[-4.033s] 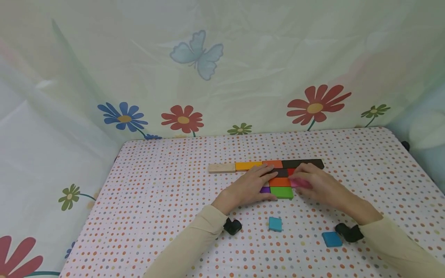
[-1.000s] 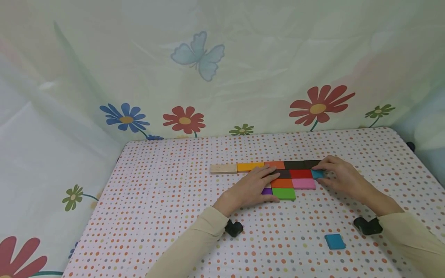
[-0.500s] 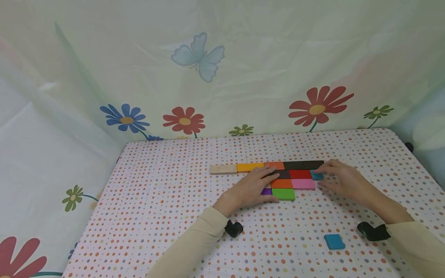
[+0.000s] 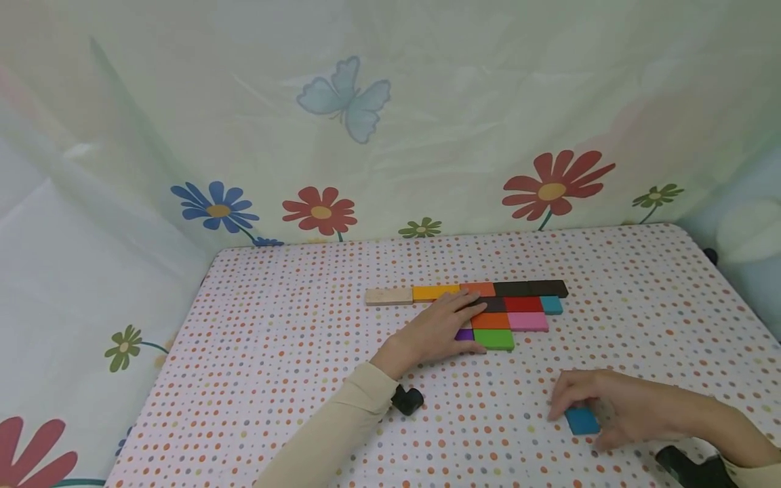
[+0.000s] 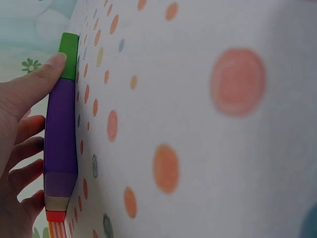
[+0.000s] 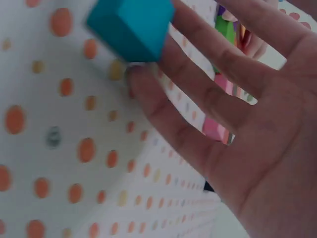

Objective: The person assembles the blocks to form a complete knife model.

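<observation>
My left hand (image 4: 430, 333) rests with spread fingers on a group of flat coloured blocks lying in rows. Its thumb touches the green block (image 4: 494, 339), beside the purple block (image 5: 61, 129); the hand hides part of the group. Beyond its fingers lie an orange block (image 4: 491, 321), a pink block (image 4: 528, 321), a red block (image 4: 522, 304) and a small light-blue block (image 4: 552, 305) at the row's right end. Nearer the front, my right hand (image 4: 637, 407) hovers over a loose blue block (image 4: 582, 423), fingers and thumb parted on either side of it.
Along the back of the group runs a row with a plain wood block (image 4: 389, 297), a yellow block (image 4: 432, 293) and black blocks (image 4: 547, 289). A dotted cloth (image 4: 293, 352) covers the table. A flowered curtain (image 4: 464, 135) hangs behind it.
My right hand put a small light-blue block at the end of the red row, let go and came forward to the loose blue block. The pink block was placed earlier. My left hand stayed put.
</observation>
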{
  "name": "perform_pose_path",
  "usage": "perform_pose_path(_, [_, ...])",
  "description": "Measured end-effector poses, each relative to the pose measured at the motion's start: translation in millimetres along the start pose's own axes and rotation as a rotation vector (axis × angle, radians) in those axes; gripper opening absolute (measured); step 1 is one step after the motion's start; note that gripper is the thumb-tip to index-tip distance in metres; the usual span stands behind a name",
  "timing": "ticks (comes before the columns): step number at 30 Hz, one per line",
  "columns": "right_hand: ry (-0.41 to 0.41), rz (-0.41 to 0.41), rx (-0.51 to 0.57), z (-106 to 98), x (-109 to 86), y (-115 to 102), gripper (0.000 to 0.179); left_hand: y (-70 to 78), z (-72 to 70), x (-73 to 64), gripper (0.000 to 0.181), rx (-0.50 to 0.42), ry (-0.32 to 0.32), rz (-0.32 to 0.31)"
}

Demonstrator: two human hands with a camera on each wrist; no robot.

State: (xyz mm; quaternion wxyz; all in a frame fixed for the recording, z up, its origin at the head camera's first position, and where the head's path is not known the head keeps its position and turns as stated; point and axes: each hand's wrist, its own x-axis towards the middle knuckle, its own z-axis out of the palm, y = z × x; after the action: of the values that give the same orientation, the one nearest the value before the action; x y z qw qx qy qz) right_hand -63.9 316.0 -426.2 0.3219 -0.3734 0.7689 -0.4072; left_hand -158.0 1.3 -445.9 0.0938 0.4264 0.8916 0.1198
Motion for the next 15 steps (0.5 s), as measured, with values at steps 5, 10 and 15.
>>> perform_pose_path(5, [0.052, -0.008, -0.109, 5.2, -0.2, 6.8, 0.031, -2.4, -0.8, -0.9, 0.08, -0.01, 0.001, -0.002])
perform_pose_path(10, [0.133, 0.024, -0.172, 7.7, 1.6, 9.5, 0.034, -3.5, -0.5, -1.1, 0.08, -0.01, 0.001, -0.004])
perform_pose_path(15, [0.217, 0.03, -0.223, 6.2, 6.7, 8.2, 0.035, -3.7, 2.0, -0.3, 0.08, -0.012, 0.0, 0.007])
